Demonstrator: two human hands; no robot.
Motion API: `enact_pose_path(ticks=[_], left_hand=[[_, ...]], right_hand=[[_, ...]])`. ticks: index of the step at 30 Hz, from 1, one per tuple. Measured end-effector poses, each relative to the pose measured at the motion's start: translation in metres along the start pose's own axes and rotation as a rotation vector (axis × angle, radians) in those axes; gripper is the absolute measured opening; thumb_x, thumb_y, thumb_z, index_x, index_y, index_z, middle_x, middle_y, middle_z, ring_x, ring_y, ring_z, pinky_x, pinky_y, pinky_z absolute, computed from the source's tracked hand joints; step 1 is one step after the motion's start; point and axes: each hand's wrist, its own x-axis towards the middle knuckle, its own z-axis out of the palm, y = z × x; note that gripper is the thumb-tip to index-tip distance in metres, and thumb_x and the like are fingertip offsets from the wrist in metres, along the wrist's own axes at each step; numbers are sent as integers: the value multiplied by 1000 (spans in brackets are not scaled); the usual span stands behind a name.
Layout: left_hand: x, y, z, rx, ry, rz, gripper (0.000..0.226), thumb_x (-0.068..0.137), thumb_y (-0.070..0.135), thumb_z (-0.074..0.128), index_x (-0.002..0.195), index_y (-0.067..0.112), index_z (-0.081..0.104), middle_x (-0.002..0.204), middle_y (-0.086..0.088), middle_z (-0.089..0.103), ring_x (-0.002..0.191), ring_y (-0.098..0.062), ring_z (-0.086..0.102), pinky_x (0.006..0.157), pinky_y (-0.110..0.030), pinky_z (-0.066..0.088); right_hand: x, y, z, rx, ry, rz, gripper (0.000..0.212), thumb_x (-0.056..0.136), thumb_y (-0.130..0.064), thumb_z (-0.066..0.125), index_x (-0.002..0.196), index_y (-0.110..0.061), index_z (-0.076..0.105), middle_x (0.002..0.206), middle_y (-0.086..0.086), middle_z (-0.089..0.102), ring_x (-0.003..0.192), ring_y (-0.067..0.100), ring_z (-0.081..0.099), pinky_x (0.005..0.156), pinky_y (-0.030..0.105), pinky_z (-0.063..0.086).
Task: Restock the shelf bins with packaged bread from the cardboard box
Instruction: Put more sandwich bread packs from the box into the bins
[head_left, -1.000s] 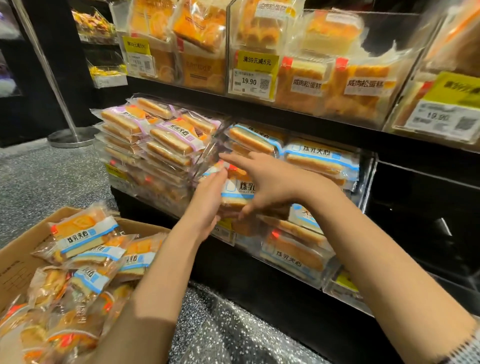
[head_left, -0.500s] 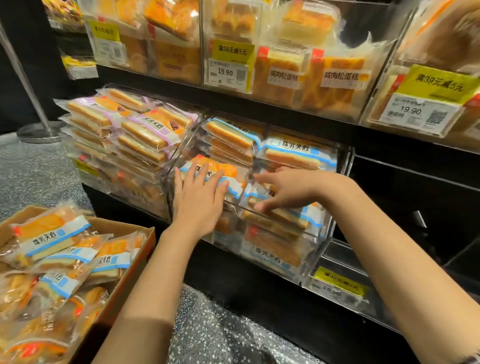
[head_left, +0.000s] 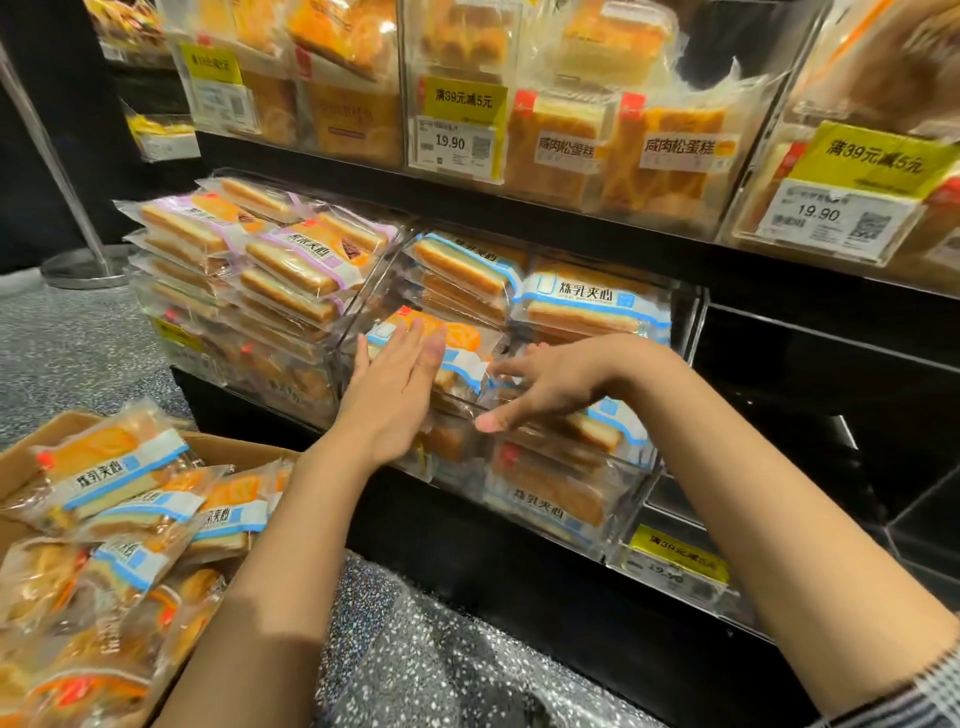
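Note:
A clear acrylic bin on the lower shelf holds several blue-banded bread packs. My left hand lies flat with straight fingers against an orange-and-blue bread pack at the bin's front left. My right hand reaches into the bin beside it, fingers spread and lightly bent, touching the packs there. At the lower left an open cardboard box is heaped with more of the same bread packs.
A second bin to the left is full of purple-banded packs. The upper shelf carries boxed cakes and price tags. A stanchion base stands on the speckled floor at left. A dark gap lies right of the bins.
My left hand has slid a little up and to the right over the orange pack. My right hand has lifted off the packs and spread its fingers. The view has moved closer.

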Motion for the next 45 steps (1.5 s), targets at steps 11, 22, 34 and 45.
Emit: enact_pose_path(ticks=[11,22,34,45], left_hand=[[-27,-21,-51,-269,213,-29,18,93,22,56,106,26,69,83,7,70,78,-3,64,70,-14,46],[-91,-127,-120,194,-331,-384,18,95,19,56,111,14,63,97,-3,65,82,-15,62,63,-11,43],[-136,-202,-149,361,-343,-666,31,95,28,56,122,15,62,123,-10,63,112,-22,57,90,-23,40],[-132,-211,-136,356,-299,-704,36,96,30,51,130,18,55,137,-7,52,123,-22,49,96,-26,37]], right_hand=[[8,-65,-4,217,600,-402,27,93,-36,57,108,-18,69,86,0,70,69,11,64,80,30,52],[69,-170,32,288,311,-587,25,92,-21,60,113,-9,68,102,8,71,80,16,65,65,17,49],[169,-241,109,31,202,-451,49,84,-25,67,129,-8,57,129,12,59,117,29,55,92,33,45],[198,-249,154,-451,352,-359,105,68,-55,74,148,-18,18,137,12,44,128,28,38,107,43,27]])
